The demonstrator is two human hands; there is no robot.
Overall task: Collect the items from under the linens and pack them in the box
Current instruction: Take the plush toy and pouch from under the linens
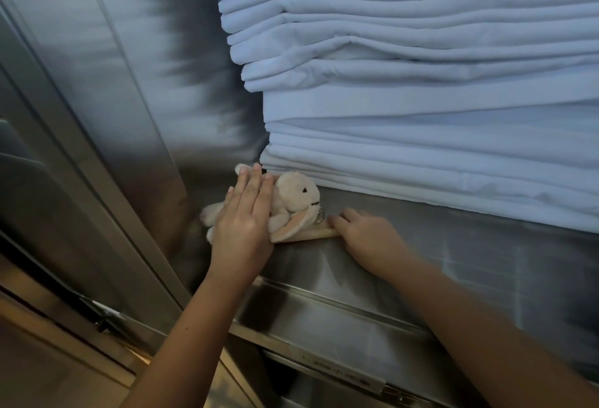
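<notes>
1. Flat and straight-fingered, the left hand (241, 213) presses down on the body of a plush rabbit (296, 192), holding nothing in a curl. The right hand (366, 232), at 3 o'clock from the toy, has its fingers curled over the near end of a wooden stick (319, 233).
2. That rabbit lies on its side on the steel shelf (453, 245), at about 7 o'clock of the stack of linens (421, 99), with its far end touching the lowest folds. The stick runs under the rabbit's floppy ear, and a small metal ring (320, 215) hangs at the toy's neck.
3. Handling, as I judge it: the rabbit is light, soft and squashy, so it will give under the palm and should slide freely on the smooth steel. It is best taken round the torso rather than by an ear or the ring.
4. By contrast the stick looks stiff and thin. How far it reaches under the toy I cannot tell, so a pinch at its exposed end seems right.
5. Those linens are limp and piled high, so dragging against the bottom fold could shift the stack.
6. No box is in view.
</notes>
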